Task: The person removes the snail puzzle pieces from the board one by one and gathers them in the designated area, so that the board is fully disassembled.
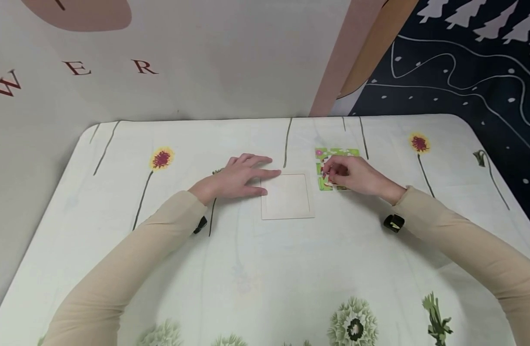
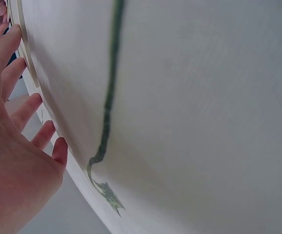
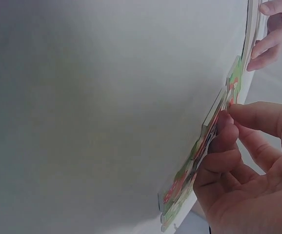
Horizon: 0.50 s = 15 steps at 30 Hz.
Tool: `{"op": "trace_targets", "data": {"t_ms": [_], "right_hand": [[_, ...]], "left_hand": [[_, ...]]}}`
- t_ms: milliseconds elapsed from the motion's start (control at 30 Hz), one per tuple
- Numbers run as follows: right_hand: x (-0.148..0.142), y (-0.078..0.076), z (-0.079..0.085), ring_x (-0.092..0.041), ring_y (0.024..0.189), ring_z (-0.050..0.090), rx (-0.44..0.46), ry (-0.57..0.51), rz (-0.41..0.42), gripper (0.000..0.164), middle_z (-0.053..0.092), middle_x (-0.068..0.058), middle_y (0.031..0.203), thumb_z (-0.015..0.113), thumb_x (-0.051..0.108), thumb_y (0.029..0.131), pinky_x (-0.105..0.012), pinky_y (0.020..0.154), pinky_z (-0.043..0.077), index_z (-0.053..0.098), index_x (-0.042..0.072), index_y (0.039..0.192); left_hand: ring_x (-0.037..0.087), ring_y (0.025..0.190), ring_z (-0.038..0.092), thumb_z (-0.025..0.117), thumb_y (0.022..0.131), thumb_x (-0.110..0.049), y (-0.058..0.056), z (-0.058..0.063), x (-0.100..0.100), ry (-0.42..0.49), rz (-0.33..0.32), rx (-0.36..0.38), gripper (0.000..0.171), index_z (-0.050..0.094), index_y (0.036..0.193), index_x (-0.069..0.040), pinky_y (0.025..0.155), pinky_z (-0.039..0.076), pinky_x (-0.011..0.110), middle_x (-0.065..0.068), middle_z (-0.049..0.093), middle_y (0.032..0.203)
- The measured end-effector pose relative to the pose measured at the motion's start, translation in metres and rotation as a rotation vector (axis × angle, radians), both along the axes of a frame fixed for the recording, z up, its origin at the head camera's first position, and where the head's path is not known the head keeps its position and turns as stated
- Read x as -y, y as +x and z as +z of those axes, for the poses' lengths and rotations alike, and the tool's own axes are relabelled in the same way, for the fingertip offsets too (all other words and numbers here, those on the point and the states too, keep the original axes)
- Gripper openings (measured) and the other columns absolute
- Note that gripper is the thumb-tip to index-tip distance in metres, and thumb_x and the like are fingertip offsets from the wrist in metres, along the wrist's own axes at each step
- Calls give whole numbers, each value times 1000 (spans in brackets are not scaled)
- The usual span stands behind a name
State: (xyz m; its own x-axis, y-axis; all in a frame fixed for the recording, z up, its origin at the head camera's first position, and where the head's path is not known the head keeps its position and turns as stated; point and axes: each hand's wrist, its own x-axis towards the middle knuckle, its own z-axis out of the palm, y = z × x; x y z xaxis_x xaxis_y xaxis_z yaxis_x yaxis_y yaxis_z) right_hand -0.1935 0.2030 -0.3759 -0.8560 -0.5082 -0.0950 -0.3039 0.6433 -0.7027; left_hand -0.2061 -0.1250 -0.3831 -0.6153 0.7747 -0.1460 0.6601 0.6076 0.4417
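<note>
A square, pale wooden puzzle tray (image 1: 288, 199) lies flat on the table in the head view. My left hand (image 1: 240, 177) is spread with straight fingers, its thumb and index finger on the tray's upper left part. To the tray's right lie several colourful jigsaw pieces (image 1: 324, 184), green with red patches, set close together with gaps between some. Over them my right hand (image 1: 356, 174) pinches a puzzle piece between thumb and curled fingers; the fingers hide most of it. In the right wrist view, the thumb and index fingertip meet right at the edge of the pieces (image 3: 181, 183).
A white cloth printed with flowers (image 1: 161, 158) covers the table (image 1: 256, 269). Behind its far edge stands a pale wall with red letters (image 1: 144, 67), and a dark panel with white trees (image 1: 447, 62) is at the right. A dark wrist device (image 1: 394, 222) sits at my right wrist.
</note>
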Motion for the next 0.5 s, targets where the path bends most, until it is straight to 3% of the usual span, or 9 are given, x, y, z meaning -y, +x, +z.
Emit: {"op": "trace_targets", "data": {"t_ms": [267,500], "right_hand": [[-1,2,1,-20,74,55,15,15,-11,11,63,-6,87,61,-2,90,-26,64,43,64,3,100],[-14,5,16,-24,82,56,-10,72,-73,12,62,-10,94,61,5,93,-29,62,44,65,2,104]], "left_hand": [[31,138,21,58,96,-40,1,0,-1,-6,-4,-11,54,45,147,-26,98,23,53,7,28,154],[32,139,21,59,96,-37,6,5,2,-24,16,4,55,43,147,-23,101,22,55,10,26,154]]}}
